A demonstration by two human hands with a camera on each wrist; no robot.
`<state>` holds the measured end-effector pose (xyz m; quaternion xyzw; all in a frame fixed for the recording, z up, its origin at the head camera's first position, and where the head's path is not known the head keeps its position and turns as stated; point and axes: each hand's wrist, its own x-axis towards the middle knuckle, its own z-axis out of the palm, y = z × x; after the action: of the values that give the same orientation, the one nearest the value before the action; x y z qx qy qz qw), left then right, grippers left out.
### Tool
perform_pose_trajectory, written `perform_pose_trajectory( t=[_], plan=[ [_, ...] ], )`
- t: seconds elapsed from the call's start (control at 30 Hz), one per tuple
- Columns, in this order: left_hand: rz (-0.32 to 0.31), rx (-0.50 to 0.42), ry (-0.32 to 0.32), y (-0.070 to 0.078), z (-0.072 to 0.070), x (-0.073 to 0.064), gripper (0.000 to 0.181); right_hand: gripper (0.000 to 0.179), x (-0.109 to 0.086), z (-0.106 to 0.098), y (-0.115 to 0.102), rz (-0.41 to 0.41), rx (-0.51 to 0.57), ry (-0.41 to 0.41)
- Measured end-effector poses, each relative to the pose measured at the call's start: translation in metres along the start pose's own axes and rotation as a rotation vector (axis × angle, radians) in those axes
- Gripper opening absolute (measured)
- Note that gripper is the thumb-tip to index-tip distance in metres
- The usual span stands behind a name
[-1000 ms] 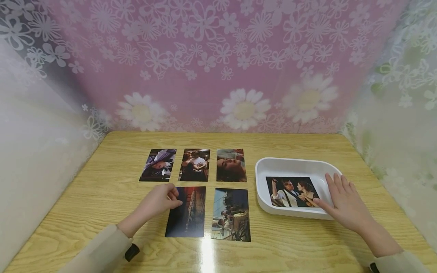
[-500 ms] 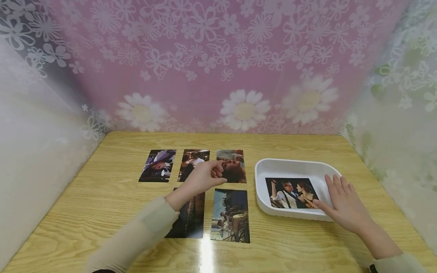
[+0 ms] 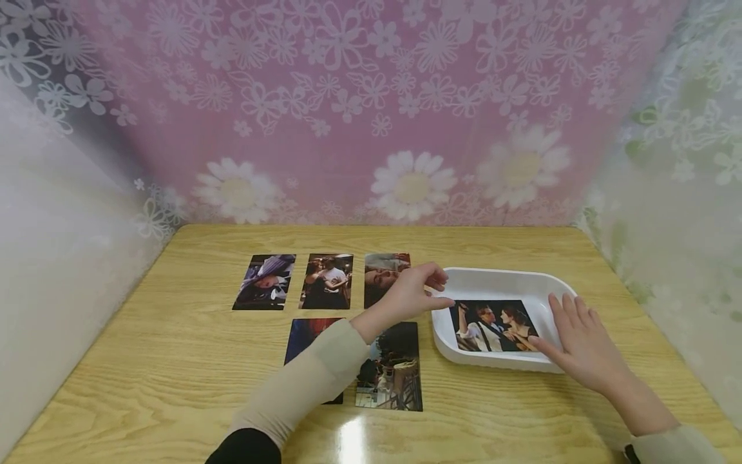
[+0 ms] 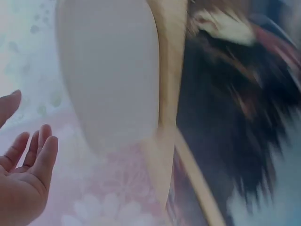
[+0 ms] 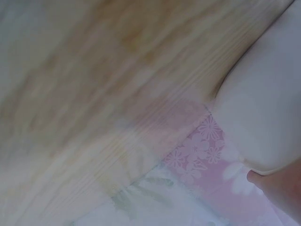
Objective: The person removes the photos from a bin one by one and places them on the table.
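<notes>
In the head view my left hand point(image 3: 408, 293) reaches over the left rim of a white tray point(image 3: 510, 273), thumb and fingers apart with nothing between them. A photo card point(image 3: 493, 325) of two people dancing lies flat inside the tray, close to my left thumb. My right hand point(image 3: 585, 351) lies on the tray's right side with straight fingers, its thumb overlapping the card's right edge. The left wrist view also shows my left hand point(image 4: 26, 179) empty beside the blurred tray point(image 4: 113, 70). Only part of my right hand point(image 5: 282, 188) shows at the tray's wall in the right wrist view.
On the wooden table point(image 3: 174, 367) lie several more photo cards: a hat portrait point(image 3: 266, 282), a dancing couple point(image 3: 327, 281), a reclining face point(image 3: 384, 274), a dark ship card point(image 3: 313, 332) and a deck scene point(image 3: 397, 367). My left forearm covers parts of the front ones. Floral-patterned walls enclose the table.
My left hand has moved right from the ship card, across the other cards, to the tray's left rim. My right hand and the cards have stayed in place.
</notes>
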<state>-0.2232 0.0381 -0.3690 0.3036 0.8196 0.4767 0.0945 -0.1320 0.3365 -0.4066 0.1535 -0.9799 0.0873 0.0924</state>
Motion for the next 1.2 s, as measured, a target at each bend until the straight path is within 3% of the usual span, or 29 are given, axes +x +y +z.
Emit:
perform_pose_trajectory(
  t=[0.37,0.7,0.97,1.07,1.2],
  plan=[
    [0.098,-0.091,-0.021,0.008,0.04,0.038,0.063,0.084,0.003,0.001,0.0,0.002,-0.003,0.001],
    [0.053,-0.006,-0.088,0.003,0.059,0.05,0.073,0.085,0.003,0.002,-0.002,0.012,0.001,-0.005],
    [0.018,0.152,-0.207,0.001,0.064,0.057,0.084,0.084,0.002,0.0,-0.001,-0.005,-0.002,0.022],
    [0.024,0.279,-0.267,-0.001,0.069,0.059,0.092,0.084,0.002,0.0,0.0,-0.002,-0.002,0.016],
    [-0.012,0.506,-0.355,-0.001,0.076,0.057,0.104,0.084,0.002,0.001,0.0,0.001,0.0,0.013]
  ],
)
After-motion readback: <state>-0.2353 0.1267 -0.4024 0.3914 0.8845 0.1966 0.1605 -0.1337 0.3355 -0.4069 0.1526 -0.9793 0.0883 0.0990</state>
